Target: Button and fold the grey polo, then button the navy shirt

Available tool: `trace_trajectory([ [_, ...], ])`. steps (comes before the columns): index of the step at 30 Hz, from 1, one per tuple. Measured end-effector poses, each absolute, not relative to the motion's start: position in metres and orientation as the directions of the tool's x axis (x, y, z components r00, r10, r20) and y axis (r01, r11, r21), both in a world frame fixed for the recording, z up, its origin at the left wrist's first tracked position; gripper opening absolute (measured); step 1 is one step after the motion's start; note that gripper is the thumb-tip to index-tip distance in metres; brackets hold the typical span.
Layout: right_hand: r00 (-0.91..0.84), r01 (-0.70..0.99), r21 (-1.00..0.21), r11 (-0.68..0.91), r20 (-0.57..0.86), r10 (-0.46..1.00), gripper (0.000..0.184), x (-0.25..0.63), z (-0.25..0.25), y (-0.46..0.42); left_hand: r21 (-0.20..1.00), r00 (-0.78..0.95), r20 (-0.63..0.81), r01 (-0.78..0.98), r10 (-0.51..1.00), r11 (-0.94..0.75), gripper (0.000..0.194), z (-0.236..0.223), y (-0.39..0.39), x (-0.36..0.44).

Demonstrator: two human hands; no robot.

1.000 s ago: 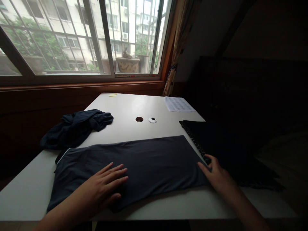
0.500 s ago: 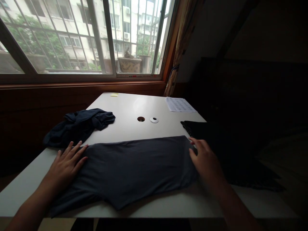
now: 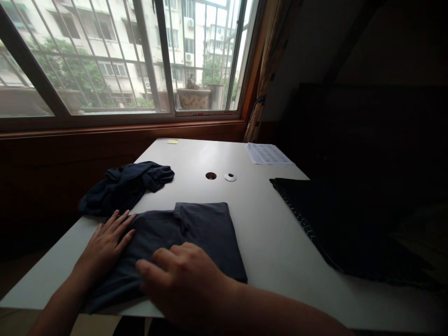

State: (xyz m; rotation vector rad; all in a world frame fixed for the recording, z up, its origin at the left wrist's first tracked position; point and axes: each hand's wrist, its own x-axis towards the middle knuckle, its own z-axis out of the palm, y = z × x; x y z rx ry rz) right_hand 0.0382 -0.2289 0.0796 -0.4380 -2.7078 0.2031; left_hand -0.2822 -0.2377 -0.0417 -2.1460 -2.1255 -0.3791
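Observation:
A dark grey cloth garment (image 3: 210, 228) lies at the front of the table, its right part doubled back over the left, with a straight fold on the right side. Whether it is a top or bottoms I cannot tell. My left hand (image 3: 108, 240) rests flat on its left end, fingers spread. Above the lower middle of the cloth, my right hand (image 3: 189, 280) is closed with curled fingers at the turned-over end; the fingertips and the cloth in them are mostly hidden. Just beyond my left hand sits a crumpled navy garment (image 3: 129, 184).
The white table (image 3: 266, 242) carries a dark cloth (image 3: 336, 224) on its right side. Printed sheets (image 3: 269, 154) lie at the back right, a yellow sticky note (image 3: 172, 141) at the back left. A round hole (image 3: 211, 176) and a white ring cap (image 3: 230, 177) are mid-table. A barred window stands behind.
My right hand has moved left from the garment's right end, and that end is now folded over onto the rest. My left hand stays on the left end. The view has shifted slightly.

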Motion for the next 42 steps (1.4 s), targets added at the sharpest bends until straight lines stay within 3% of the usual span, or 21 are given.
trace_trajectory([
  [3,-0.767,0.501,-0.215,0.838,0.339,0.545,0.033,0.071,0.062,-0.201,0.094,-0.004,0.252,0.995,0.968,-0.02,0.057,-0.044,-0.237,-0.284],
  [6,-0.581,0.75,-0.178,0.637,0.283,0.763,0.046,0.108,0.037,-0.167,0.09,-0.012,0.249,0.996,0.968,-0.011,0.057,-0.046,-0.236,-0.285],
  [9,-0.469,0.826,-0.211,0.523,0.259,0.844,0.054,0.136,0.012,-0.146,0.095,-0.015,0.254,0.995,0.967,-0.01,0.058,-0.047,-0.236,-0.285],
  [14,-0.531,0.658,-0.494,0.569,0.232,0.815,0.074,0.153,-0.008,-0.137,0.121,-0.01,0.293,0.992,0.956,-0.027,0.059,-0.045,-0.236,-0.283],
  [17,-0.522,0.584,-0.597,0.55,0.242,0.817,0.075,0.159,-0.01,-0.132,0.183,-0.037,0.364,0.983,0.931,-0.033,0.06,-0.04,-0.238,-0.283],
  [20,-0.496,0.587,-0.578,0.566,0.295,0.817,0.071,0.177,-0.013,-0.113,0.268,-0.11,0.46,0.963,0.881,-0.019,0.056,-0.033,-0.242,-0.284],
  [23,-0.43,0.682,-0.476,0.556,0.354,0.83,0.061,0.213,-0.015,-0.081,0.31,-0.167,0.502,0.951,0.849,0.003,0.052,-0.029,-0.244,-0.284],
  [29,-0.358,0.866,-0.151,0.477,0.478,0.802,0.028,0.271,0.005,-0.05,0.213,-0.105,0.485,0.977,0.868,-0.001,0.052,-0.03,-0.242,-0.28],
  [31,-0.461,0.794,-0.17,0.584,0.458,0.76,0.02,0.268,0.015,-0.063,0.182,-0.079,0.477,0.983,0.875,-0.01,0.051,-0.03,-0.243,-0.278],
  [35,-0.744,0.495,-0.398,0.772,0.266,0.614,0.018,0.247,0.027,-0.104,0.164,-0.065,0.452,0.986,0.89,-0.011,0.05,-0.027,-0.244,-0.274],
  [38,-0.784,0.449,-0.463,0.764,0.207,0.586,0.017,0.238,0.026,-0.124,0.146,-0.046,0.447,0.989,0.893,-0.022,0.05,-0.028,-0.244,-0.275],
  [42,-0.768,0.47,-0.444,0.763,0.221,0.602,0.017,0.234,0.021,-0.13,0.109,-0.003,0.44,0.993,0.898,-0.049,0.048,-0.032,-0.242,-0.279],
])
